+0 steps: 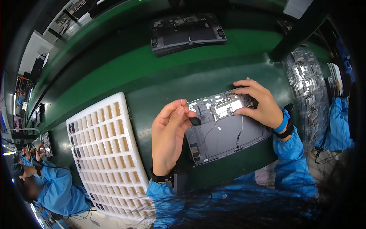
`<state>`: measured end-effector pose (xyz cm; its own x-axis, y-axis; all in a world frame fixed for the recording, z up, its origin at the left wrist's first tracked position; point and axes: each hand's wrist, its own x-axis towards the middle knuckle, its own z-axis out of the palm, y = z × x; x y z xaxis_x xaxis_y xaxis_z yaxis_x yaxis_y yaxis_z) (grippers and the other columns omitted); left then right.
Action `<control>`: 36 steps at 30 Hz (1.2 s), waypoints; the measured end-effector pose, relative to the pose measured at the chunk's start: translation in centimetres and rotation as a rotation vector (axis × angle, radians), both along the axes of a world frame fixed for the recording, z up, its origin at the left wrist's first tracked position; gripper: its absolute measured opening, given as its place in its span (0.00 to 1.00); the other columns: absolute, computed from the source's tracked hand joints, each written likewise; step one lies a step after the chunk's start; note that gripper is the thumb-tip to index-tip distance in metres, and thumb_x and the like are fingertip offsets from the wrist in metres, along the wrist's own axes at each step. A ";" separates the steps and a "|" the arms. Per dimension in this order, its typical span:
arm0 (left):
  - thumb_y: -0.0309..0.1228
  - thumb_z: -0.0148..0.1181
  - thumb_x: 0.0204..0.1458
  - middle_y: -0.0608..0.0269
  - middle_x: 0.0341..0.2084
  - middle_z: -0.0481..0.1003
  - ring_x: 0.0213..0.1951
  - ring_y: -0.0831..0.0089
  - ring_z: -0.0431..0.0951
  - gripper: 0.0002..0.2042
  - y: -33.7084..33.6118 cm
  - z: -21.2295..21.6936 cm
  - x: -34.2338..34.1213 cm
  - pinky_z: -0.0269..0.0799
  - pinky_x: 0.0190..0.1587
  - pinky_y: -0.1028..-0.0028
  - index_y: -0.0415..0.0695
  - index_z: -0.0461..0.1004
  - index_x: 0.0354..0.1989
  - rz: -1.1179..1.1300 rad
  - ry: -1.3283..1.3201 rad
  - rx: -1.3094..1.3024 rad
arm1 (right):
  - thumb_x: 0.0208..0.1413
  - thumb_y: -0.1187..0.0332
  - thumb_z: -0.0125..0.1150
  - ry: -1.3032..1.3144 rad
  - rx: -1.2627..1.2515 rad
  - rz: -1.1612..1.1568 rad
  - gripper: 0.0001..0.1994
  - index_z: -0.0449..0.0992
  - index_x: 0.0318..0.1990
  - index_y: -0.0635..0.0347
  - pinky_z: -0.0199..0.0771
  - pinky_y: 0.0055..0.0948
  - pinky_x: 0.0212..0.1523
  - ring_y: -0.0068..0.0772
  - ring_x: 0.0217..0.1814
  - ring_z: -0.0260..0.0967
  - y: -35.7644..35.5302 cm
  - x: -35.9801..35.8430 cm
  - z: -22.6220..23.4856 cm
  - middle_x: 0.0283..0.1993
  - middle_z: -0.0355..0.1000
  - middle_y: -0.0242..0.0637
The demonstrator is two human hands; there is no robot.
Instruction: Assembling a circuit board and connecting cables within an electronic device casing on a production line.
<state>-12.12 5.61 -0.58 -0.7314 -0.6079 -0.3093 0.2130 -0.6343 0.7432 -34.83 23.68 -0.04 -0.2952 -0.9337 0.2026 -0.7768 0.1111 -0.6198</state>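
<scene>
An opened laptop base (pixel 228 135), dark grey, lies at a slant on the bench in front of me. A circuit board with a bright silver plate (pixel 228 108) sits along its far side. My left hand (pixel 167 131) is at the base's far left corner, thumb and forefinger pinched together. What they pinch, if anything, is too small to make out. Just below those fingertips shows a small black piece (pixel 195 121). My right hand (pixel 261 101) curves over the far right part of the base, thumb by the silver plate, fingers at the rear edge. A dark round part (pixel 248 101) shows under its palm.
At left stands a white foam tray (pixel 124 131) with many pockets, several holding small black parts. More laptop bases (pixel 188 34) lie stacked on the far green ledge. Clear plastic trays of boards (pixel 307 82) and a dark post (pixel 295 36) are at right. Co-workers in blue sleeves (pixel 57 187) sit either side.
</scene>
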 end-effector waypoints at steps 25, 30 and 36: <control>0.22 0.69 0.50 0.68 0.26 0.77 0.20 0.85 0.61 0.05 4.5 0.1 -2.5 0.52 0.23 0.80 0.42 0.82 0.36 0.062 -0.417 -0.955 | 0.51 0.81 0.73 -0.956 -0.193 -0.232 0.18 0.74 0.49 0.68 0.79 0.20 0.36 0.21 0.37 0.76 2.7 0.4 -1.4 0.43 0.78 0.42; 0.21 0.70 0.48 0.69 0.27 0.78 0.20 0.85 0.61 0.06 4.7 -0.7 -2.9 0.53 0.23 0.79 0.42 0.83 0.35 0.013 -0.418 -1.032 | 0.52 0.82 0.72 -0.968 -0.203 -0.263 0.18 0.74 0.49 0.68 0.79 0.20 0.37 0.21 0.37 0.76 2.8 0.8 -1.5 0.43 0.77 0.41; 0.21 0.69 0.48 0.68 0.28 0.78 0.20 0.84 0.61 0.06 4.9 -0.5 -2.9 0.53 0.22 0.80 0.42 0.83 0.35 -0.043 -0.405 -0.974 | 0.54 0.82 0.70 -0.923 -0.245 -0.235 0.17 0.74 0.50 0.68 0.79 0.20 0.38 0.21 0.39 0.76 2.6 1.1 -1.7 0.45 0.76 0.40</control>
